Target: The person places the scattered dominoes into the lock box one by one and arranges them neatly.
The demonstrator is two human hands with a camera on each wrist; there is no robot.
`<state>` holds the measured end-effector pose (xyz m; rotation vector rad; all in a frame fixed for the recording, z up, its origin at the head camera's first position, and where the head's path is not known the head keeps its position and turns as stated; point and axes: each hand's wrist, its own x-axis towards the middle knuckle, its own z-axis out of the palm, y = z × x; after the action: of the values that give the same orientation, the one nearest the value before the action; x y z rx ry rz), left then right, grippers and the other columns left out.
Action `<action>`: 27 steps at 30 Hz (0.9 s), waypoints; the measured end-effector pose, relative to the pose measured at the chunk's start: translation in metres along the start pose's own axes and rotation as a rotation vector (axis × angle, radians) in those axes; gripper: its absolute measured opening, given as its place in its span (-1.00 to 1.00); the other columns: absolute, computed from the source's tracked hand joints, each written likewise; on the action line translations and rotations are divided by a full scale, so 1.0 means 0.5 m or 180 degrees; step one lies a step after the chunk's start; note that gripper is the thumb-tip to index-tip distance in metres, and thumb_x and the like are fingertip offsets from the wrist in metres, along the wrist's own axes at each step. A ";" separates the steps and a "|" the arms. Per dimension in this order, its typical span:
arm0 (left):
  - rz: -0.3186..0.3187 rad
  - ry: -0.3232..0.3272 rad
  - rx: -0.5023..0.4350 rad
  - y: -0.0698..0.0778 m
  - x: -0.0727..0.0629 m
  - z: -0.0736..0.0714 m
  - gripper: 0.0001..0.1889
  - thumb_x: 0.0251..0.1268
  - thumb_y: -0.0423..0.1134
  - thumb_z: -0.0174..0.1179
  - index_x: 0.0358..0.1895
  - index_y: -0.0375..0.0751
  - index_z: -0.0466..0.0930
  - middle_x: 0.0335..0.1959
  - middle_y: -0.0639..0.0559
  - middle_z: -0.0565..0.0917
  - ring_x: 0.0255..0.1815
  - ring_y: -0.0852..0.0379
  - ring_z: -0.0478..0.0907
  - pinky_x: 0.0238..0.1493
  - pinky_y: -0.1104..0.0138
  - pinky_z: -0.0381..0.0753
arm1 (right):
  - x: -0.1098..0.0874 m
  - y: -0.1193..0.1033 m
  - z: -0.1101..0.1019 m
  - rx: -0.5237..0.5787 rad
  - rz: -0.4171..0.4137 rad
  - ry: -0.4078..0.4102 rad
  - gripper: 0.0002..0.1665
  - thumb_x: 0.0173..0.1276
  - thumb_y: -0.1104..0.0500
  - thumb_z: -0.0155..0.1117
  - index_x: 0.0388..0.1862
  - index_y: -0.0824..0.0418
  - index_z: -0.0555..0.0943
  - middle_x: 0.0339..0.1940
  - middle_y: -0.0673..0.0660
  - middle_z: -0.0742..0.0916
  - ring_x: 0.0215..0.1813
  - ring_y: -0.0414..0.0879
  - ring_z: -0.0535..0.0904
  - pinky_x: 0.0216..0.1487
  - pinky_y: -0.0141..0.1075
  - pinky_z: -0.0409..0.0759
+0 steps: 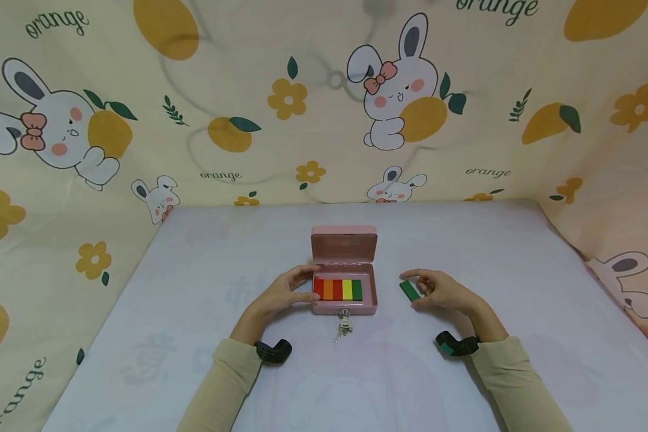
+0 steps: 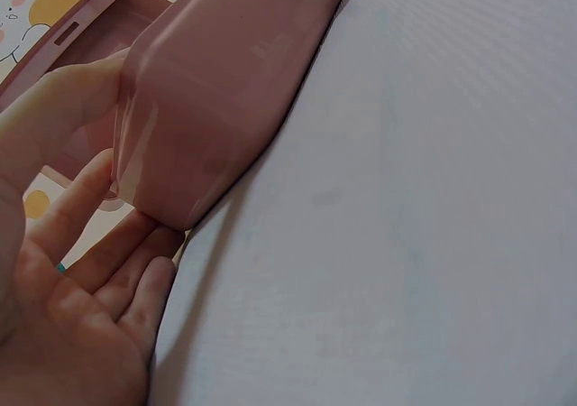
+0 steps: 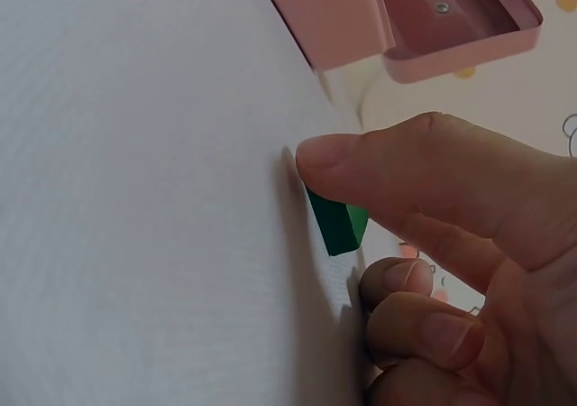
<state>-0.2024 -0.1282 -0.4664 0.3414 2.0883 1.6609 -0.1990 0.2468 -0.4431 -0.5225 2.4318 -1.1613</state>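
Observation:
A pink metal cash box [image 1: 328,310] stands on the table with its lid [image 1: 344,247] raised. Inside lies a row of flat blocks in red, orange, yellow and green, the yellow block [image 1: 347,290] second from the right. My left hand [image 1: 281,294] grips the box's left end, thumb toward the front corner and fingers toward the back; the left wrist view shows the thumb at the rim. To the right of the box, apart from it, my right hand [image 1: 445,291] pinches a green block [image 1: 408,290] between thumb and fingers, close over the table.
A small bunch of keys [image 1: 343,329] hangs from the lock at the box's front. White cloth covers the table [image 1: 389,384]. Behind it and at the sides hangs a yellow curtain [image 1: 324,138] with rabbits and oranges. Each wrist wears a black camera [image 1: 274,351].

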 end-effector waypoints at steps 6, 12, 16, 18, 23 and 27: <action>-0.0006 -0.0024 0.0000 0.000 0.000 -0.001 -0.33 0.17 -0.29 0.34 0.38 -0.03 0.32 0.51 -0.06 0.24 0.56 -0.09 0.13 0.58 -0.02 0.09 | 0.000 0.004 -0.001 0.0078 -0.0059 -0.0021 -0.31 0.08 0.32 0.42 0.22 0.42 0.45 -0.44 0.05 0.35 -0.43 -0.31 0.24 -0.40 -0.42 0.21; 0.0055 -0.0045 0.0035 0.001 0.000 0.000 -0.33 0.19 -0.30 0.33 0.39 -0.08 0.30 0.51 -0.09 0.25 0.55 -0.11 0.15 0.57 -0.03 0.12 | 0.000 0.006 -0.001 0.0144 -0.0062 -0.0042 -0.33 0.06 0.35 0.40 0.20 0.44 0.45 -0.43 0.04 0.35 -0.43 -0.32 0.24 -0.40 -0.43 0.21; 0.0074 -0.0046 0.0067 0.002 -0.001 0.000 -0.33 0.20 -0.28 0.33 0.39 -0.08 0.29 0.51 -0.09 0.25 0.54 -0.12 0.17 0.56 -0.03 0.14 | 0.001 0.008 -0.002 0.0164 -0.0039 -0.0037 -0.35 0.06 0.36 0.39 0.18 0.43 0.46 -0.43 0.03 0.34 -0.42 -0.33 0.24 -0.38 -0.43 0.21; 0.0086 -0.0048 0.0083 0.002 0.000 -0.001 -0.33 0.20 -0.28 0.32 0.39 -0.09 0.29 0.51 -0.09 0.25 0.54 -0.12 0.18 0.56 -0.03 0.15 | 0.001 0.008 -0.002 0.0169 -0.0020 -0.0037 -0.35 0.06 0.36 0.39 0.18 0.43 0.46 -0.44 0.03 0.34 -0.42 -0.33 0.25 -0.37 -0.43 0.21; 0.0095 -0.0077 0.0109 0.000 0.000 -0.002 -0.32 0.21 -0.29 0.32 0.40 -0.10 0.28 0.52 -0.10 0.23 0.54 -0.12 0.17 0.57 -0.03 0.13 | 0.001 0.008 -0.001 0.0171 0.0021 -0.0028 -0.37 0.06 0.36 0.39 0.17 0.43 0.48 -0.44 0.02 0.35 -0.40 -0.32 0.26 -0.34 -0.43 0.22; 0.0091 -0.0089 0.0120 -0.001 0.001 -0.002 -0.32 0.21 -0.28 0.31 0.40 -0.10 0.27 0.52 -0.11 0.23 0.55 -0.13 0.16 0.57 -0.04 0.13 | 0.002 0.008 -0.001 0.0168 0.0030 -0.0014 -0.38 0.06 0.36 0.39 0.16 0.43 0.48 -0.44 0.02 0.35 -0.40 -0.32 0.26 -0.33 -0.43 0.23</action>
<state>-0.2031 -0.1291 -0.4667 0.4061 2.1058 1.6256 -0.2010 0.2489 -0.4464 -0.4967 2.3904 -1.2156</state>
